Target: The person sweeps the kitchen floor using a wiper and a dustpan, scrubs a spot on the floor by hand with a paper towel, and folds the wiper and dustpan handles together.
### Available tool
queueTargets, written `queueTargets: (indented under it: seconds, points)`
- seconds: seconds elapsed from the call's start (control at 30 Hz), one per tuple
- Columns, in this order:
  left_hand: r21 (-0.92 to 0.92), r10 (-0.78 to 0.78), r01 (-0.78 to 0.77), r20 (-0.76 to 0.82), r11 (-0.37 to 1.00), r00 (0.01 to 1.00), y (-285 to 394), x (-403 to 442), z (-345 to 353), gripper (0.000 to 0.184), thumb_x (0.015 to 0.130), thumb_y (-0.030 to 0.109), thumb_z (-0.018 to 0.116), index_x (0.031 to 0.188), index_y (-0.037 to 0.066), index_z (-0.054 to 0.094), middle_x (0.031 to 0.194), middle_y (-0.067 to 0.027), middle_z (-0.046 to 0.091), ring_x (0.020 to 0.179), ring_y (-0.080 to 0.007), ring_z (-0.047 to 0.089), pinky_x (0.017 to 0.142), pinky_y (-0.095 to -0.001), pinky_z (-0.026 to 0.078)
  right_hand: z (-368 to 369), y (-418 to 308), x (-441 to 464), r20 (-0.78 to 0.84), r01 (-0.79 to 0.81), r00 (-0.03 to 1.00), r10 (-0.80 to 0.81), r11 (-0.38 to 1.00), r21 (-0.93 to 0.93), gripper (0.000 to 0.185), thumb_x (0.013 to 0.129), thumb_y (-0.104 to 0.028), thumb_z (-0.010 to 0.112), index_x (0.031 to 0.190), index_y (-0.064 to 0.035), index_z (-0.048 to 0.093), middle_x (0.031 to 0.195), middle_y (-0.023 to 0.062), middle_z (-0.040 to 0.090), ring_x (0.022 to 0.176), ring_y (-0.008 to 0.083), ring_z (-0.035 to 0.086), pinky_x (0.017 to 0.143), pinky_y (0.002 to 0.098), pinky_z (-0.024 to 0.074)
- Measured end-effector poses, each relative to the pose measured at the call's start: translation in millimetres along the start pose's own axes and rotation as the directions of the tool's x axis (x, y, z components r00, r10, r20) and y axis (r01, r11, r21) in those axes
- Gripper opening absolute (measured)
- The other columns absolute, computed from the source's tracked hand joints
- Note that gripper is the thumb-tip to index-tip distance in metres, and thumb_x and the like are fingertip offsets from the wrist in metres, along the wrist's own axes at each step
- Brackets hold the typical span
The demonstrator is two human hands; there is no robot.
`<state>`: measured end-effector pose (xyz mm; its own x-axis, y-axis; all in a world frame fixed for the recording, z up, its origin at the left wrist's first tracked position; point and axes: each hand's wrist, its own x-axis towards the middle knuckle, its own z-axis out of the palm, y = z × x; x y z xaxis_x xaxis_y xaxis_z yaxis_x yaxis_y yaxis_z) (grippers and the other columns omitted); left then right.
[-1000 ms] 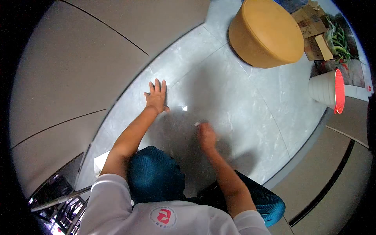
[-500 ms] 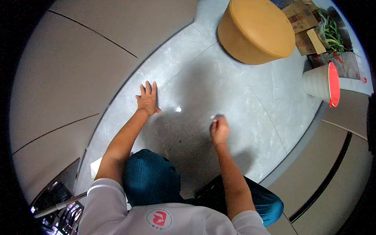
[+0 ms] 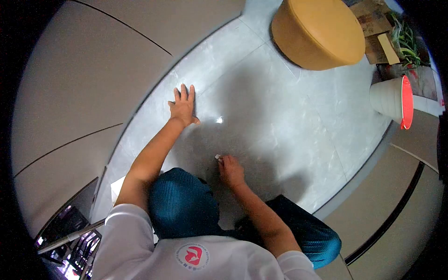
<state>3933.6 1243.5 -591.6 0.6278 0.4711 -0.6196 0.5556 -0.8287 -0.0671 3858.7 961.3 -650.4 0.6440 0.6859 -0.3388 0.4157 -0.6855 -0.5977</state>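
Spread out flat, my left hand [image 3: 182, 108] rests on the grey tiled floor [image 3: 298, 116] with nothing in it. My right hand [image 3: 231, 171] is closed near my knees, low over the same floor. A small white piece [image 3: 218, 157] pokes out at its fingertips; it could be a wad of tissue or paper, but its kind is too small to tell. Most of that piece is hidden by the fingers. Between the hands a bright light reflection shows on the tiles.
A round tan stool [image 3: 322, 32] stands at the far side. To its right are cardboard [image 3: 373, 21], green leafy vegetables [image 3: 410, 51] and a pale bucket [image 3: 387, 99] with a red rim. Grey cabinet panels [image 3: 84, 79] line the left; more panels stand on the right.
My right hand has moved left and closer to my body, with the small white piece at its fingertips. My left hand stays planted on the floor. The view has shifted slightly.
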Motion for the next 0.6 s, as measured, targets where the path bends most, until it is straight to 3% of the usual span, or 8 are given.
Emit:
queueTargets:
  seconds: [0.1, 0.2, 0.3, 0.4, 0.43, 0.5, 0.57, 0.6]
  points:
    - [-0.004, -0.007, 0.007, -0.009, 1.0, 1.0, 2, 1, 1, 0.128, 0.05, 0.036, 0.087, 0.145, 0.014, 0.004, 0.15, -0.0172, 0.004, 0.136, -0.0401, 0.01, 0.1, -0.0602, 0.031, -15, 7, 4, 0.159, 0.189, 0.971, -0.18, 0.981, -0.046, 0.017, 0.083, -0.017, 0.052, 0.096, -0.0064, 0.052, 0.092, 0.0139, 0.056, 0.088, 0.0333, 0.057, 0.071, 0.0427, 0.0483]
    - [-0.019, -0.005, 0.004, -0.03, 1.0, 1.0, 2, 2, 2, 0.128, 0.049, 0.035, 0.087, 0.145, 0.013, 0.004, 0.15, -0.0172, 0.005, 0.136, -0.0395, 0.01, 0.101, -0.0598, 0.03, 5, 18, 4, 0.165, 0.32, 0.939, -0.301, 0.941, -0.108, 0.019, 0.084, -0.017, 0.051, 0.099, -0.0053, 0.051, 0.093, 0.016, 0.056, 0.087, 0.0342, 0.057, 0.073, 0.0432, 0.0481]
    - [0.002, -0.011, 0.011, -0.054, 1.0, 0.998, 2, 4, 7, 0.128, 0.049, 0.034, 0.088, 0.145, 0.013, 0.006, 0.15, -0.0168, 0.007, 0.136, -0.0387, 0.012, 0.101, -0.0588, 0.031, 17, 25, 14, 0.26, 0.266, 0.928, -0.269, 0.963, 0.048, 0.022, 0.083, -0.018, 0.053, 0.1, -0.0044, 0.05, 0.093, 0.0169, 0.056, 0.087, 0.0344, 0.058, 0.074, 0.044, 0.0474]
    - [-0.002, -0.011, 0.011, -0.07, 1.0, 0.997, 3, 4, 10, 0.129, 0.048, 0.031, 0.088, 0.145, 0.015, 0.004, 0.15, -0.0162, 0.005, 0.137, -0.0379, 0.012, 0.101, -0.0579, 0.032, 15, 28, 30, 0.282, 0.257, 0.927, -0.247, 0.966, 0.001, 0.023, 0.082, -0.018, 0.055, 0.099, -0.0039, 0.051, 0.094, 0.0172, 0.056, 0.087, 0.0342, 0.058, 0.074, 0.0448, 0.0472]
    - [-0.011, -0.006, 0.005, -0.078, 1.0, 0.997, 4, 4, 10, 0.129, 0.048, 0.031, 0.088, 0.145, 0.016, 0.004, 0.15, -0.0159, 0.006, 0.137, -0.0378, 0.012, 0.101, -0.058, 0.033, 2, 23, 32, 0.27, 0.235, 0.937, -0.221, 0.972, -0.019, 0.023, 0.082, -0.018, 0.055, 0.099, -0.0039, 0.051, 0.094, 0.0172, 0.056, 0.087, 0.0342, 0.058, 0.074, 0.0448, 0.0472]
    - [-0.019, -0.003, 0.001, -0.092, 1.0, 0.996, 4, 1, 11, 0.13, 0.047, 0.029, 0.088, 0.145, 0.016, 0.004, 0.15, -0.0157, 0.007, 0.137, -0.0379, 0.012, 0.1, -0.0582, 0.033, -25, 3, 32, 0.109, 0.238, 0.958, -0.265, 0.948, 0.212, 0.024, 0.08, -0.019, 0.057, 0.099, -0.0038, 0.053, 0.097, 0.0177, 0.057, 0.088, 0.0342, 0.058, 0.072, 0.0442, 0.0479]
    - [-0.021, 0.016, -0.019, -0.131, 1.0, 0.991, 3, 12, 21, 0.129, 0.047, 0.027, 0.089, 0.145, 0.017, 0.005, 0.15, -0.0156, 0.008, 0.136, -0.0383, 0.014, 0.099, -0.0587, 0.034, 30, 9, 33, 0.406, 0.213, 0.882, -0.239, 0.971, 0.108, 0.021, 0.081, -0.015, 0.055, 0.098, -0.0031, 0.054, 0.099, 0.0176, 0.057, 0.09, 0.0336, 0.059, 0.071, 0.0428, 0.0492]
    - [-0.037, 0.014, -0.018, -0.118, 0.999, 0.993, 4, 14, 20, 0.13, 0.046, 0.026, 0.089, 0.145, 0.017, 0.006, 0.15, -0.0156, 0.008, 0.136, -0.0383, 0.014, 0.098, -0.0591, 0.035, 43, 10, 23, 0.329, 0.32, 0.877, -0.35, 0.937, 0.144, 0.021, 0.08, -0.014, 0.055, 0.098, -0.0026, 0.054, 0.1, 0.0176, 0.057, 0.091, 0.0331, 0.059, 0.072, 0.0423, 0.0497]
